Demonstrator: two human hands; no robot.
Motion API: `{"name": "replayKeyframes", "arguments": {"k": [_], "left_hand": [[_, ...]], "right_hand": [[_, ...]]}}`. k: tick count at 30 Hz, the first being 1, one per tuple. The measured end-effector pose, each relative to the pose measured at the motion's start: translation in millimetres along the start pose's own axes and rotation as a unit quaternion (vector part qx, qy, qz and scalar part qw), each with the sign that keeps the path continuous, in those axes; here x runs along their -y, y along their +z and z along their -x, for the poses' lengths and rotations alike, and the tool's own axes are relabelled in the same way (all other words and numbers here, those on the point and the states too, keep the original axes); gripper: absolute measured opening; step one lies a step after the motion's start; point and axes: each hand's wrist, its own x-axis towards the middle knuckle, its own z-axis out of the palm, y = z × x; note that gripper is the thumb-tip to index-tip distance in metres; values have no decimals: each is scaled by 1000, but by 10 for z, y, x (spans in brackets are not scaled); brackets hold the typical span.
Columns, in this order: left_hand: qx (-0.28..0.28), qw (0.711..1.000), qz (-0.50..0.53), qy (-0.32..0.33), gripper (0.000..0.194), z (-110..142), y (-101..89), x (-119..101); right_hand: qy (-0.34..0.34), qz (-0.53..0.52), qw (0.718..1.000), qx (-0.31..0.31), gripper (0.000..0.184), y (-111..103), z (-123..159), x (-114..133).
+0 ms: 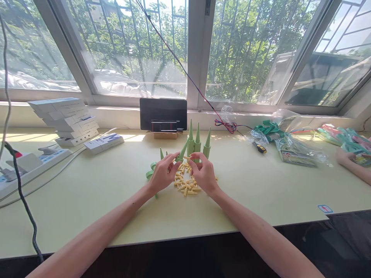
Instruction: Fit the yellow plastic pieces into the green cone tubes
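Note:
My left hand (163,173) is closed in a pinch at the base of a tilted light-green pointed cone (182,151). Close beside it, my right hand (203,173) pinches a small yellow peg (187,157) between thumb and fingertips. Below both hands lies a loose pile of similar yellow pegs (188,188) on the table. Several green cone-topped cylinders (197,144) stand upright just behind the right hand. Green curved pieces (150,173) and another green spike (161,153) are partly hidden by my left hand.
A dark tablet and a phone (164,126) lean at the back. Stacked white boxes (68,121) and a power strip (37,170) are at left. To the right lie a screwdriver (259,147) and plastic-bagged items (297,150). Another person's hand (346,158) is at far right.

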Motion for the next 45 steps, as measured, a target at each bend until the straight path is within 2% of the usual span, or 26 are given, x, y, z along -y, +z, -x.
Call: {"name": "replayKeyframes", "arguments": {"k": [20, 28, 37, 45], "left_hand": [[30, 999, 14, -17, 33, 4, -11, -23], [72, 997, 21, 15, 29, 9, -34, -88], [55, 998, 36, -25, 34, 10, -21, -46], [55, 995, 62, -50, 35, -10, -38, -94]], "right_hand": [[10, -19, 1000, -2, 28, -1, 0, -35], [7, -8, 1000, -15, 26, -24, 1, -57], [7, -15, 1000, 20, 29, -13, 16, -35], [4, -8, 1000, 19, 28, -9, 14, -77]]}}
